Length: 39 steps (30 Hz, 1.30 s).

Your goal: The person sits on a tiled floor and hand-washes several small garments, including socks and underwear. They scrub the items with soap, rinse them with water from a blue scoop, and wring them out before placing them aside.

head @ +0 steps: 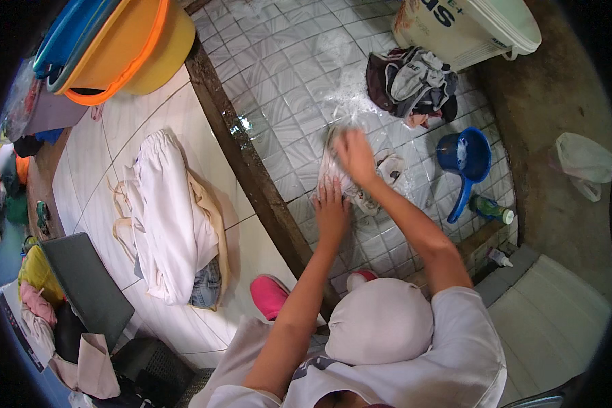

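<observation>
A light, wet cloth garment (327, 164) lies on the tiled wet floor, with suds beyond it. My left hand (332, 203) rests spread on its near end. Over its far part is my right hand (354, 153), blurred and bent at the fingers; whether it grips the fabric is unclear. Part of a light cloth item with dark spots (390, 166) shows to the right of that wrist. Beyond both hands sits a pile of dark and grey wet clothes (413, 84).
A blue dipper (464, 153) and a green bottle (489, 209) are at the right. A large white bucket (469, 30) stands beyond the pile. Left of a raised sill (255, 173) lie folded white clothes (166, 219); orange and yellow basins (168, 56) stand farther up.
</observation>
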Each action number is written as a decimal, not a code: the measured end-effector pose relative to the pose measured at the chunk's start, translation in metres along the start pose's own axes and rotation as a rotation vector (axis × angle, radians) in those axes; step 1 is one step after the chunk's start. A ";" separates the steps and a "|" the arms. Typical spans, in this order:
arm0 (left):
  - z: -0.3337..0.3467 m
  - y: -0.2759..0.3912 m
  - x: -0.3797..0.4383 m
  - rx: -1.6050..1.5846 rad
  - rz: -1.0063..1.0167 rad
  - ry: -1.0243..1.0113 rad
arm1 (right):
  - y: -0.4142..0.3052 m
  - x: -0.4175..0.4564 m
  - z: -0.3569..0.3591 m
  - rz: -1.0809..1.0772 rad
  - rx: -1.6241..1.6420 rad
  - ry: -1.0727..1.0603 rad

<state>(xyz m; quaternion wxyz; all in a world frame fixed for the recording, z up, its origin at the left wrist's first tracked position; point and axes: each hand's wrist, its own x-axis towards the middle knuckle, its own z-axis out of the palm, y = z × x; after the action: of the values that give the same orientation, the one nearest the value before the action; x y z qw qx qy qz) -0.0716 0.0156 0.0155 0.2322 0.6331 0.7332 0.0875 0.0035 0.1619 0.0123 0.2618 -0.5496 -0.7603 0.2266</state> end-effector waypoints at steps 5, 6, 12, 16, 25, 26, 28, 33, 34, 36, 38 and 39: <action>-0.005 0.015 -0.001 -0.054 0.042 0.001 | 0.029 0.026 0.002 -0.329 -0.264 -0.206; -0.005 0.015 0.000 -0.052 0.033 -0.020 | 0.026 0.049 0.001 -0.235 -0.254 -0.151; -0.010 0.003 0.003 -0.055 -0.018 -0.136 | 0.000 0.003 -0.003 -0.045 -0.061 -0.037; 0.000 -0.005 0.000 -0.050 0.047 -0.092 | 0.021 0.010 0.010 -0.603 -0.272 -0.199; -0.024 0.009 0.019 -0.008 0.068 -0.304 | 0.067 0.113 0.004 0.284 0.321 -0.189; -0.027 0.002 0.021 -0.001 0.057 -0.277 | 0.066 0.100 0.000 0.277 0.189 -0.200; -0.035 -0.013 0.031 -0.084 -0.022 -0.183 | 0.052 0.070 -0.012 0.269 0.158 -0.324; -0.018 -0.017 0.050 -0.519 -0.104 0.341 | 0.038 -0.011 -0.012 0.261 0.353 -0.140; -0.015 -0.016 0.049 -0.716 -0.271 0.120 | 0.032 -0.022 -0.011 0.272 0.346 -0.105; -0.011 -0.008 0.049 -1.239 -0.552 0.019 | 0.016 -0.043 -0.008 0.308 0.394 -0.082; -0.011 -0.001 0.048 -1.622 -0.722 -0.012 | 0.001 -0.060 -0.007 0.362 0.495 -0.105; -0.012 0.003 0.045 -1.742 -0.762 0.014 | -0.007 -0.067 -0.009 0.471 0.642 -0.106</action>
<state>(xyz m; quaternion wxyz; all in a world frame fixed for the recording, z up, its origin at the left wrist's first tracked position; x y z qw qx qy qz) -0.0783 0.0621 0.0168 0.6312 -0.0450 0.5685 0.5257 0.0218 0.0968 0.0137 0.3216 -0.5868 -0.5164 0.5344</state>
